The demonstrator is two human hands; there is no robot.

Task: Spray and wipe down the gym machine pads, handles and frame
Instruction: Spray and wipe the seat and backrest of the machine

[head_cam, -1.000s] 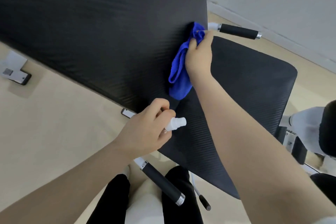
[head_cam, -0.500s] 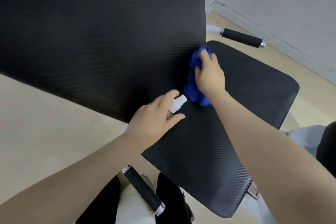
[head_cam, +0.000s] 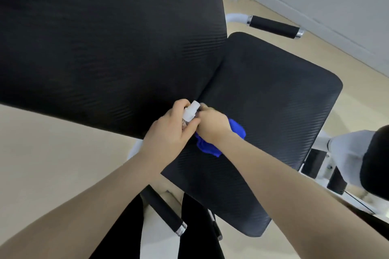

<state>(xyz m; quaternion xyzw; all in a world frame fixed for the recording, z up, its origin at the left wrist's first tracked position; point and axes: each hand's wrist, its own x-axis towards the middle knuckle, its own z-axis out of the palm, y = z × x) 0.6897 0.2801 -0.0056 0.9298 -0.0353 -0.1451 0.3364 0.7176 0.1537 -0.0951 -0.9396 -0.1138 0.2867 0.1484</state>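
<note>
Black textured vinyl is filling most of the view: the big back pad [head_cam: 109, 44] on the left and far side, and the seat pad [head_cam: 273, 111] on the right, meeting at a crease in the middle. You are working right at the near end of that crease, so I judge that you are in the wiping step on the seat pad, with the handles and the white frame [head_cam: 324, 143] not yet reached.

Your right hand [head_cam: 212, 125] is pressing down on the blue cloth [head_cam: 221, 143], fingers closed over it; the cloth is bunched under the palm and is showing on the near and right side of the hand, flat against the seat pad.

Your left hand [head_cam: 168, 132] is gripping the small spray bottle [head_cam: 190, 111], just beside the right hand and touching it, the white nozzle pointing toward the crease.

For the next move, you are probably needing to separate the two hands, then carry the cloth across the rest of the seat pad toward the right edge. The two black handles [head_cam: 273, 26], far right and near centre, are waiting after that.
</note>
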